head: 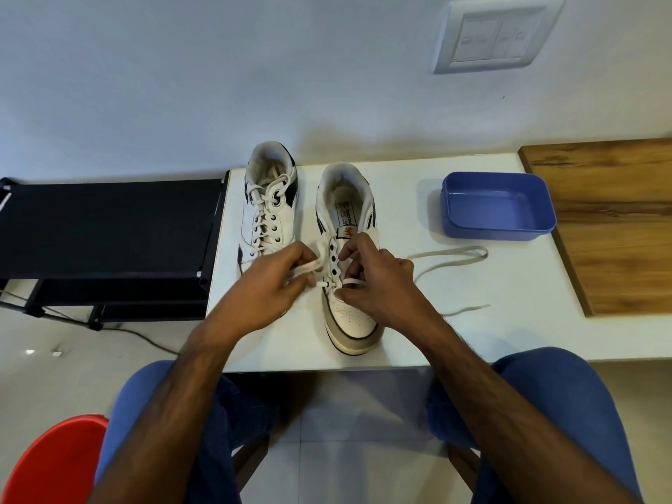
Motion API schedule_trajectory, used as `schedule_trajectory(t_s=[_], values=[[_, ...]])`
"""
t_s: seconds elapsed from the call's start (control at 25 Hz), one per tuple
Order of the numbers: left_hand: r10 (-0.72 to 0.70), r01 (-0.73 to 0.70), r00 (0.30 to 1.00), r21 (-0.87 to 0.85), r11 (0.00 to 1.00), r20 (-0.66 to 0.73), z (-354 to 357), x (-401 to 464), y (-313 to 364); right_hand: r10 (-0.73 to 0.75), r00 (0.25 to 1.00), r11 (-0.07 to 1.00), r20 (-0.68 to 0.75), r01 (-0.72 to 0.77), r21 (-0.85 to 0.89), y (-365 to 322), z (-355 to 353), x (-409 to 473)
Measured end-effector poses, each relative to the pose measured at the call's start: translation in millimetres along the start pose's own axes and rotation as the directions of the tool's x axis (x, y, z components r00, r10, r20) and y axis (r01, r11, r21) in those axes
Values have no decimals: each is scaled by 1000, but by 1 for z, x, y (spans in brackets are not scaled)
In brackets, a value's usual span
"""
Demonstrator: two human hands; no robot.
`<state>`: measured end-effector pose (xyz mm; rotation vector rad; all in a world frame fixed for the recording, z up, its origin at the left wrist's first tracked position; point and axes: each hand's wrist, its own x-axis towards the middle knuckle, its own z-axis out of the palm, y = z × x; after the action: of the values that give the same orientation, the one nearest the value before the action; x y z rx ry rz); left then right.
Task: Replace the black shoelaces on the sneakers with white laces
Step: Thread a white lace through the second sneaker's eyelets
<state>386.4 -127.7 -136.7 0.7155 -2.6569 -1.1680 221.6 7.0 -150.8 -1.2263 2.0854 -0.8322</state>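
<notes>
We had the right shoe [349,285] near us on the table [418,340], our left hand [269,285] pinching one run of the lace [451,254], our right hand [378,281] pinching it at the low eyelets; limp, light and flat, it seemed best gripped close to its stiff tip

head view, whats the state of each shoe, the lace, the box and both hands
left sneaker: fully laced in white, upright on the table.
right sneaker: laced only at its lowest eyelets, upper eyelets open.
white lace: partly threaded, loose end trailing on the table.
blue box: open, nothing inside.
left hand: pinching a lace end.
right hand: pinching the lace at the eyelets.
</notes>
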Motion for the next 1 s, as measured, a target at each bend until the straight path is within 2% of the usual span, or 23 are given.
schedule_trajectory(t_s=[0.08, 0.16, 0.2, 0.24, 0.28, 0.32, 0.36, 0.4, 0.44, 0.48, 0.52, 0.56, 0.6, 0.64, 0.68, 0.72, 0.8, 0.88, 0.92, 1.0], values=[[-19, 7, 996, 130, 991, 87, 12, 0, -5, 1, 1000, 1000, 5, -1, -7, 1, 1, 0], [48, -69, 995, 265, 962, 84, 18, 3, -10, -6, 1000, 1000, 0, 6, -12, 1, 2, 0], [94, -114, 992, 286, 951, 81, 20, 5, -10, -8, 1000, 1000, -5, 8, -18, 1, 3, 0], [123, -137, 990, 228, 964, 71, 22, 7, -9, -6, 1000, 1000, -9, 6, -26, 1, 3, 0], [110, -114, 992, 73, 991, 57, 20, 7, -6, -2, 1000, 999, -12, 2, -36, 0, 3, -1], [65, -59, 997, -161, 985, 31, 15, 6, -2, 2, 1000, 999, -18, -3, -46, 0, 3, -1], [24, -31, 999, -420, 907, -22, 7, 4, 2, 7, 1000, 998, -22, -8, -56, 0, 3, -1], [-4, -59, 995, -613, 788, -101, -2, 1, 5, 11, 1000, 998, -21, -13, -66, 1, 4, -1], [-29, -101, 986, -725, 682, -165, -11, -3, 8, 12, 1000, 997, -21, -13, -71, 1, 4, -1], [-54, -123, 977, -753, 646, -206, -17, -7, 10, 11, 1000, 997, -21, -12, -70, 1, 5, -1], [-80, -118, 969, -725, 679, -233, -20, -9, 10, 12, 1000, 998, -16, -13, -62, 1, 5, 0], [-120, -74, 955, -613, 787, -270, -21, -9, 8, 21, 1000, 999, -1, -21, -48, 1, 4, 0], [-158, 19, 933, -396, 918, -322, -21, -7, 4, 27, 999, 999, 29, -27, -27, 0, 1, 0], [-174, 148, 903, -96, 984, -392, -20, -5, -2, 37, 996, 999, 75, -38, 15, 2, -5, 0], [-173, 280, 865, 168, 945, -472, -20, -3, -8, 39, 991, 994, 127, -51, 93, 5, -12, 0], [-171, 378, 825, 302, 875, -539, -25, -4, -14, 24, 986, 977, 164, -57, 203, 7, -21, -1], [-232, 478, 763, 287, 830, -603, -33, -8, -17, -20, 990, 898, 139, -43, 438, 13, -43, -2], [-241, 484, 735, 240, 842, -634, -30, -10, -16, -26, 999, 796, 22, 8, 605, 18, -65, -3], [-210, 461, 734, 246, 853, -646, -25, -10, -11, -26, 999, 750, -28, 38, 661, 19, -74, -4], [-51, 294, 784, 298, 908, -618, -10, -5, 11, -65, 996, 705, -54, 85, 705, 16, -81, -5]])
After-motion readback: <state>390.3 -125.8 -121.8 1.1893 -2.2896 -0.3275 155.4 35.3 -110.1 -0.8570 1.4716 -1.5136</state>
